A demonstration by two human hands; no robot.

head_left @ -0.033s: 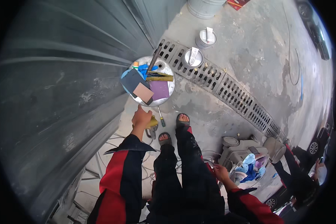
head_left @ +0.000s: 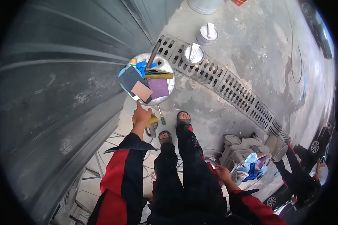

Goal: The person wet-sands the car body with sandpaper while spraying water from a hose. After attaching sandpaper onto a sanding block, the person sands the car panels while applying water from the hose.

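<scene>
My left hand [head_left: 141, 116] is at the near rim of a round silver drum top [head_left: 171, 84], its index finger stretched out over the edge. Its other fingers are mostly hidden. Beside and beneath it is something yellow [head_left: 152, 120]; whether the hand touches it I cannot tell. On the drum top lie a pinkish-brown sheet [head_left: 142, 91], a dark sheet [head_left: 130, 79], a purple sheet [head_left: 159, 88], an olive-yellow strip [head_left: 160, 76] and a crumpled blue item [head_left: 142, 67]. My right hand [head_left: 223, 174] hangs by my right leg, fingers curled; what they hold is hidden.
A screwdriver [head_left: 161, 116] is on the floor below the drum. Two tins [head_left: 193, 56] stand near the slotted drain grate [head_left: 233, 88]. To the right is a wheeled grey machine [head_left: 229, 150]; another person [head_left: 302, 183] stands beyond it. A dark metal panel [head_left: 64, 90] fills the left.
My left index finger has moved a little up and left, over the drum's rim. The whole view has shifted slightly. My right hand stays by my leg.
</scene>
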